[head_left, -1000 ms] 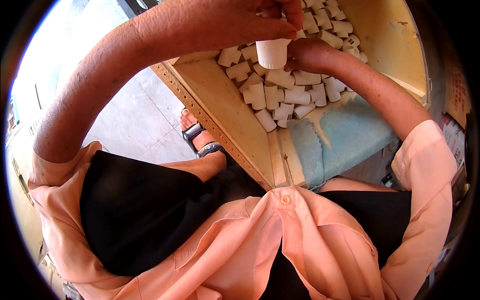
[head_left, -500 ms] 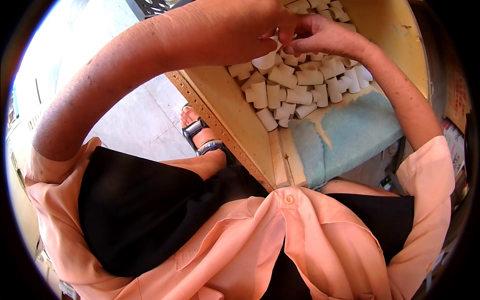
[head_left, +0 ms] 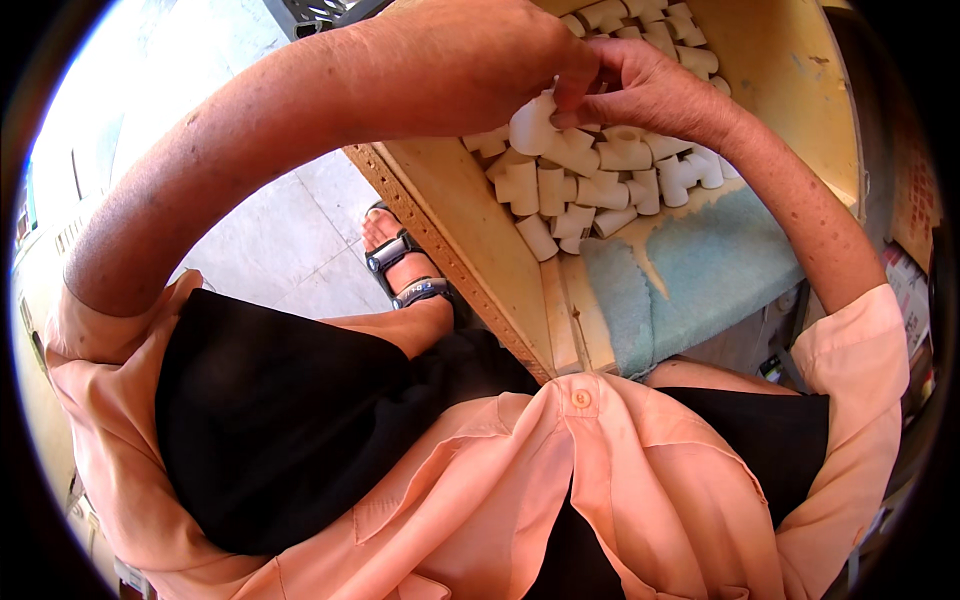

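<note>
My left hand point(head_left: 515, 65) and my right hand point(head_left: 650, 88) meet over a wooden box point(head_left: 450, 220). Between their closed fingertips is a white plastic pipe tee point(head_left: 533, 125), its rounded end showing below my left fingers. The back of my left hand hides part of it. Under the hands lies a heap of similar white pipe tees point(head_left: 603, 188). My right fingertips touch the held tee near my left thumb; just what they grip there is partly hidden.
A worn blue-green cloth pad point(head_left: 710, 265) covers the box's near right edge. A black plastic crate point(head_left: 315, 14) stands at the upper left on pale floor tiles point(head_left: 270, 245). My sandalled foot point(head_left: 400, 265) is left of the box. Papers point(head_left: 905, 290) lie at the far right.
The held tee has turned slightly, and its rounded end now shows more plainly. Both hands have shifted only a little and stay together over the heap.
</note>
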A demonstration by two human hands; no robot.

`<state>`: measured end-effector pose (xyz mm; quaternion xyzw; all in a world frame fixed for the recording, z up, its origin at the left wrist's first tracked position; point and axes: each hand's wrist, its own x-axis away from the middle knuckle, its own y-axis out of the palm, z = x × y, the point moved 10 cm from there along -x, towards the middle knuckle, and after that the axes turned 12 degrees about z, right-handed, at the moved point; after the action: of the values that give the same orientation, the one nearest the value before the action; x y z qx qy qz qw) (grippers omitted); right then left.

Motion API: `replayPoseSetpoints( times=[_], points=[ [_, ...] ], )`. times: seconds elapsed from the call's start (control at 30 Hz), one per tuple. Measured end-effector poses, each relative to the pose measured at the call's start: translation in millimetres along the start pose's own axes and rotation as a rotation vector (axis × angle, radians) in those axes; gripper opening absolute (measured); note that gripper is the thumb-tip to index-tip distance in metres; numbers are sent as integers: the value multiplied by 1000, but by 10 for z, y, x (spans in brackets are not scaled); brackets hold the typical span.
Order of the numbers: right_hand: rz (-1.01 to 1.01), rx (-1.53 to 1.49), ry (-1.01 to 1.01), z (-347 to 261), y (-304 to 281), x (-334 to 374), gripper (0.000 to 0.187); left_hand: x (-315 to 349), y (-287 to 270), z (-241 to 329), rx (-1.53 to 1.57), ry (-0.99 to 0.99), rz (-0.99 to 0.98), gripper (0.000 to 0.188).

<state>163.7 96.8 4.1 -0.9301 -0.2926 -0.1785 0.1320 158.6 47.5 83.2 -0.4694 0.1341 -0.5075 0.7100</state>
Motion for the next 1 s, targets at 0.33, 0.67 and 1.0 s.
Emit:
replayPoseSetpoints(
  times=[0.33,0.67,1.0],
  points=[
    [55,250,239,675,20,-258,55,101,-474,359,-74,441,513,16],
    [-7,712,-125,295,305,-498,35,290,-614,281,-169,661,873,27],
    [61,784,-365,486,733,-770,25,206,-532,184,-169,592,785,27]
  ],
)
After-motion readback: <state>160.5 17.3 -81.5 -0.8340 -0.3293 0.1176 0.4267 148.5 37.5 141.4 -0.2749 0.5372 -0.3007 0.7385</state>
